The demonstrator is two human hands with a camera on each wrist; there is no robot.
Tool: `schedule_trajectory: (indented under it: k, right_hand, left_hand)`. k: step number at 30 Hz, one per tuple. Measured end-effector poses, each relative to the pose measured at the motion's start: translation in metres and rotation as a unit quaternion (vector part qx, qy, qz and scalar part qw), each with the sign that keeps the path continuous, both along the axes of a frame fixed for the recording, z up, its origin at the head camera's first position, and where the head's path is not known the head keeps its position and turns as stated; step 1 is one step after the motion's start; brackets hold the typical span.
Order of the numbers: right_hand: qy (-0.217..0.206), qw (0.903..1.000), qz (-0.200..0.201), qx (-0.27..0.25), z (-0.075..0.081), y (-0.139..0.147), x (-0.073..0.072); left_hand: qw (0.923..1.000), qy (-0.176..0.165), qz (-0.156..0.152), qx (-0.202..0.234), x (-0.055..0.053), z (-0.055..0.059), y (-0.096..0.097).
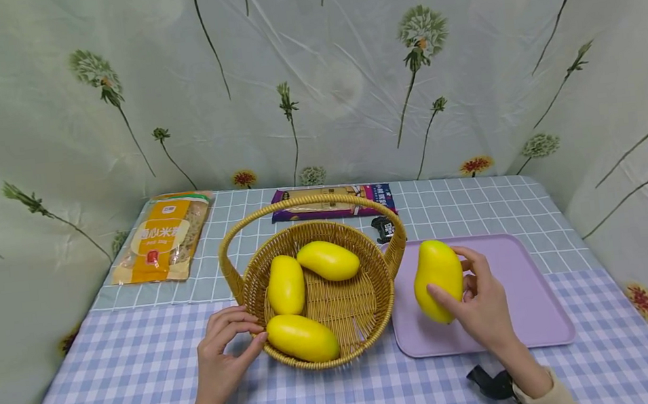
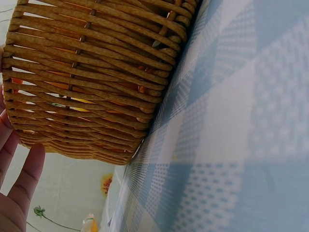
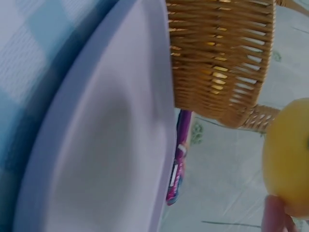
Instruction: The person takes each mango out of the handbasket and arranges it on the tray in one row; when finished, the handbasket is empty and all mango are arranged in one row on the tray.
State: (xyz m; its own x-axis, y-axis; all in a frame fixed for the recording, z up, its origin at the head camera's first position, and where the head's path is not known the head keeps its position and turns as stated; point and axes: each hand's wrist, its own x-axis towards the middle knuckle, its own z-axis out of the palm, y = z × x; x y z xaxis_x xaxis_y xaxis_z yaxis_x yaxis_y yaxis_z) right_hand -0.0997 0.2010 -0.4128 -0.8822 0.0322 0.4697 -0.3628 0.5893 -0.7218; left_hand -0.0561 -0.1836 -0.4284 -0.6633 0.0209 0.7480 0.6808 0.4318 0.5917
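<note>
In the head view my right hand (image 1: 484, 300) grips a yellow mango (image 1: 439, 280) between thumb and fingers, above the purple tray (image 1: 525, 312). The right wrist view shows this mango (image 3: 289, 154) raised over the tray surface (image 3: 106, 145). My left hand (image 1: 225, 350) holds the left rim of a round wicker basket (image 1: 347, 308) with a tall arched handle. Inside the basket lie three mangoes: one upright at left (image 1: 286, 285), one at the back (image 1: 329, 261) and one along the front (image 1: 303, 338). From the left wrist, the basket's woven side (image 2: 96, 72) shows with fingertips at its rim.
An orange bag of grain-like food (image 1: 163, 238) lies at the back left. Behind the basket is a purple packet (image 1: 332, 202), with a small black item (image 1: 384, 228) near the tray's far corner. A checked cloth (image 1: 129, 380) covers the table; a floral curtain (image 1: 336, 95) hangs behind.
</note>
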Motion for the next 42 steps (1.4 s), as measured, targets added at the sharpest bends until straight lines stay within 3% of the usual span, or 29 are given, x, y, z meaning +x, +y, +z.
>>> schedule_trajectory:
  k: [9, 21, 28, 42]
  right_hand:
    - [-0.103, 0.9936, -0.014, 0.044, -0.008, 0.004, -0.010]
    - [-0.223, 0.9664, -0.017, 0.127, -0.010, 0.001, -0.022]
    - [-0.249, 0.9576, -0.012, 0.145, -0.011, 0.001, -0.024]
    - [-0.253, 0.9528, 0.003, 0.168, -0.016, -0.002, -0.028]
  left_hand:
    - [1.0000, -0.001, -0.002, 0.002, -0.001, -0.001, 0.000]
    - [1.0000, -0.003, -0.002, 0.002, -0.001, -0.001, -0.001]
    - [1.0000, -0.006, -0.004, 0.004, -0.001, 0.000, 0.000]
    - [0.9999, 0.006, -0.010, 0.005, -0.002, -0.001, -0.001]
